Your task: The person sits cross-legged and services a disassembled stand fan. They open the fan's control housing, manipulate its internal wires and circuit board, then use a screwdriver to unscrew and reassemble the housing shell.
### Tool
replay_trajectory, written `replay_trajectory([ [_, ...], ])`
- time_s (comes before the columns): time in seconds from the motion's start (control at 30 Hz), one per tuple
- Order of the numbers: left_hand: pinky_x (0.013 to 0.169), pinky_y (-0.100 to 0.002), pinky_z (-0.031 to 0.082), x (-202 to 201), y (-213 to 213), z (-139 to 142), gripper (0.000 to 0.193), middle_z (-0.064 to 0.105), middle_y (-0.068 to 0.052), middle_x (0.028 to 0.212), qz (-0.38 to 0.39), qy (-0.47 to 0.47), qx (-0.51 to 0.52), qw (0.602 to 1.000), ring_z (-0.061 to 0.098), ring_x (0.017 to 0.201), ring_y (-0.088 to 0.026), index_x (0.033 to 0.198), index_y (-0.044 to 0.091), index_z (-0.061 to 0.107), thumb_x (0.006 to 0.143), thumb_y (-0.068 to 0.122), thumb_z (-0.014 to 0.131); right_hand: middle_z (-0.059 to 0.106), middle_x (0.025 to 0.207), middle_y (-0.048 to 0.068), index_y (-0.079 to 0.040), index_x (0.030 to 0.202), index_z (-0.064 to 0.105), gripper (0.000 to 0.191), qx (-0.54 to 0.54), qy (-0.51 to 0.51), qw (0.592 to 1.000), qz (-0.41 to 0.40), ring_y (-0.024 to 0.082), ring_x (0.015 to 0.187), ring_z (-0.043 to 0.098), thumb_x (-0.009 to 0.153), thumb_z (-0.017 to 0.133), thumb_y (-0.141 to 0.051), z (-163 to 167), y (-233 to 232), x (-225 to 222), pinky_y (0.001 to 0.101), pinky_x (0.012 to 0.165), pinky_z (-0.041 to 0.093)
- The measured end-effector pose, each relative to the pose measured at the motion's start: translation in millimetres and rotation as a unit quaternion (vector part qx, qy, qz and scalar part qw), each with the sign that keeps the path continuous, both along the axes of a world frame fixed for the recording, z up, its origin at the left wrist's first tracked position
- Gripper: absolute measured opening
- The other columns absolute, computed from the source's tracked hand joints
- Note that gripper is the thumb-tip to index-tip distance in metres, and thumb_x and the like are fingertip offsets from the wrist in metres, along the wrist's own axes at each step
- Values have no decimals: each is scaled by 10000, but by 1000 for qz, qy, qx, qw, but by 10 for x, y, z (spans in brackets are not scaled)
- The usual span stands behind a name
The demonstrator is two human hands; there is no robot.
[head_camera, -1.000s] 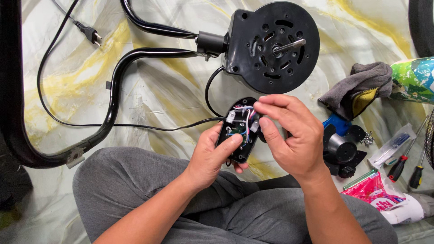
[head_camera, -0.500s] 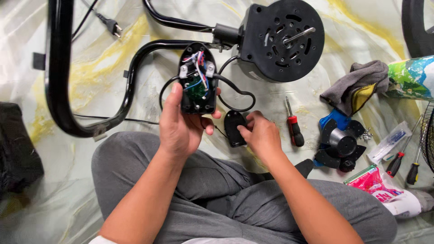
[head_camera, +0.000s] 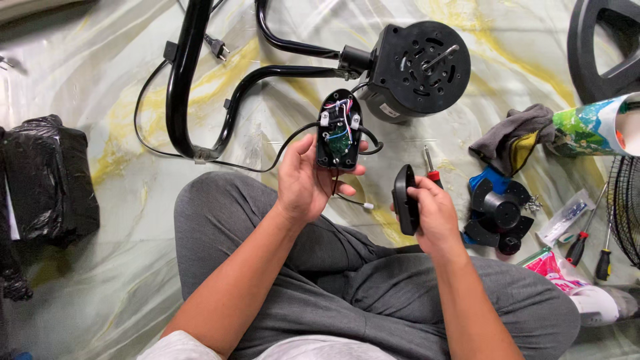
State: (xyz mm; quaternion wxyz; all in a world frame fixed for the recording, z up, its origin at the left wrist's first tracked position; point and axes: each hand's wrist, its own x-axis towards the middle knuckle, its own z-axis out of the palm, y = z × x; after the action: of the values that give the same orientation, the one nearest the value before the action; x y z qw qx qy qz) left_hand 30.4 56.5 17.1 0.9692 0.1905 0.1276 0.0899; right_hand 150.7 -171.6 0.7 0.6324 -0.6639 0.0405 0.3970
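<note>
Left hand (head_camera: pixel 303 183) is closed around an open black switch box (head_camera: pixel 339 130), wiring and green board exposed, held up just ahead of the knees. Right hand (head_camera: pixel 433 217) grips the box's black cover (head_camera: pixel 404 200) edge-on, apart from the left hand. A black cable (head_camera: pixel 267 150) runs from the box toward a curved black tube stand (head_camera: pixel 183 80). Beyond the left hand lies a round black motor housing (head_camera: pixel 417 67) with its shaft showing. Just beyond the right hand rests a red-handled screwdriver (head_camera: pixel 431 170); to its right, a black fan blade (head_camera: pixel 500 213), a grey rag (head_camera: pixel 513 133) and more screwdrivers (head_camera: pixel 587 240). A black bag (head_camera: pixel 50 180) sits far left. The floor (head_camera: pixel 100 67) is a pale marbled sheet with yellow streaks.
</note>
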Motion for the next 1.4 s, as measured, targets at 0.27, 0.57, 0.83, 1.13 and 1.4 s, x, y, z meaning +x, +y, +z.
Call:
replay_trajectory([
  [0.27,749,-413,625,-256,-331,-82,618,648,-209,1342,-28,-1,-53,998,708,1024,-294,1492,5,488,1103,392,205,703,1103,156,12,1313,631,476,211,134,966,-70,328,966,673,1054,419,-326,507,-270,-131,448,817,543],
  [0.57,950,-457,587,-401,-416,-153,595,593,-227,1424,-37,-62,-142,987,674,1143,-334,1534,-3,445,1140,388,233,629,1350,253,44,1421,545,527,337,219,911,-94,481,1196,621,1047,407,-302,614,-351,-225,579,1003,504],
  [0.83,985,-467,578,-376,-396,-165,588,584,-249,1430,-43,-68,-146,986,685,1136,-328,1542,3,435,1157,405,245,458,1551,367,112,1549,427,619,418,239,874,-63,451,1281,569,1056,436,-262,720,-246,-289,538,1098,464],
  [1.13,1025,-477,553,-344,-399,-152,562,562,-227,1469,-49,-64,-126,989,663,1194,-327,1554,36,425,1153,403,280,527,1486,293,68,1524,408,647,315,131,939,-50,381,1266,604,1052,541,-354,810,-84,-310,481,1088,485],
  [1.4,1082,-495,513,-353,-435,-41,519,540,-166,1487,-49,-43,-70,995,615,1289,-331,1581,114,347,1126,356,416,632,1237,150,17,1380,487,473,100,-166,981,-8,204,1055,689,973,683,-122,791,205,-393,338,858,587],
])
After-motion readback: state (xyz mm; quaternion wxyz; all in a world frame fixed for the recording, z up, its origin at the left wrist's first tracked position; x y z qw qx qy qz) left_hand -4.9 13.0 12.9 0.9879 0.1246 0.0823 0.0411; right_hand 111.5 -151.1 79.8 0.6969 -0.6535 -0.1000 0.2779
